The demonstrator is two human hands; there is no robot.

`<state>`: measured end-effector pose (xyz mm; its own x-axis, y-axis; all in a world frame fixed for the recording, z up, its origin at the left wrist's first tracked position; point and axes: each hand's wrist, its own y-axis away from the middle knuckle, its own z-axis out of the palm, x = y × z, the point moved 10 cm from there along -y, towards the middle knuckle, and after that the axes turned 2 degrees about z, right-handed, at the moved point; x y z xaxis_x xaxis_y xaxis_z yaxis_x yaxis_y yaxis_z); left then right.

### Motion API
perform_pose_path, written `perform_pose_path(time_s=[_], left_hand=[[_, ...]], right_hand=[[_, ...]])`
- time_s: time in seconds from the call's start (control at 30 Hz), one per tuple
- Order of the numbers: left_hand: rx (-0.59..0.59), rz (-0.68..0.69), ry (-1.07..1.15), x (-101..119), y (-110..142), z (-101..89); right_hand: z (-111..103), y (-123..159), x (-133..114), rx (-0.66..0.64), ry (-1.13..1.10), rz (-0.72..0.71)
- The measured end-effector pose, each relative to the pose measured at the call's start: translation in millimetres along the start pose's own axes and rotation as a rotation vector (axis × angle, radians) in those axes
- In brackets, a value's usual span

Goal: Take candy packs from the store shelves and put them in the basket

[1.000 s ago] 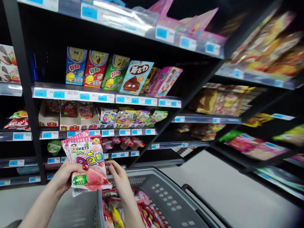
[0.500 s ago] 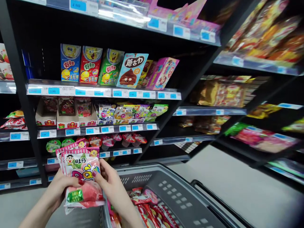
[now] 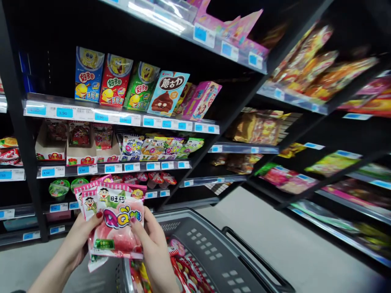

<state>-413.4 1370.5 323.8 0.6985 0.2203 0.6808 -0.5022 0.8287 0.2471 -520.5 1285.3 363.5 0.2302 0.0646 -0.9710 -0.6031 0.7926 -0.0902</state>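
Note:
My left hand (image 3: 80,238) and my right hand (image 3: 151,238) both grip a small stack of pink QQ gummy candy bags (image 3: 117,221), held upright in front of me. The left thumb presses the front bag's upper left; the right thumb rests on its right side. The bags hang just above the left end of a grey shopping basket (image 3: 210,252), which holds several colourful snack packets (image 3: 183,272).
Black store shelves (image 3: 122,118) with blue price tags face me, stocked with snack boxes (image 3: 116,81), candy bags and jelly cups (image 3: 59,188). More shelving (image 3: 305,101) runs along the right. A pale floor aisle (image 3: 290,244) lies between them.
My right hand has come up from beside the bags to grip their right side. The bags have shifted slightly right and the camera view has tilted.

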Motion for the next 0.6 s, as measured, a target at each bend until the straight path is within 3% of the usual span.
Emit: perform_pose_path(time_s=[0.13,0.33,0.47,0.6], left_hand=[[0.037,-0.063,-0.005,-3.8,-4.5,0.2],[0.216,-0.099,-0.131,5.9,-5.6,-15.8],[0.235,-0.073,-0.153,9.6,-9.2,-20.1],[0.224,-0.085,-0.131,7.7,-9.8,-21.7]], right_hand=[[-27.6,-10.4,1.4,0.155,-0.268,-0.003],[-20.3,-17.7,20.4,-0.044,-0.656,0.013],[-16.8,-18.6,35.0,-0.141,-0.916,-0.03],[-15.2,-20.4,43.3,-0.16,-0.963,-0.045]])
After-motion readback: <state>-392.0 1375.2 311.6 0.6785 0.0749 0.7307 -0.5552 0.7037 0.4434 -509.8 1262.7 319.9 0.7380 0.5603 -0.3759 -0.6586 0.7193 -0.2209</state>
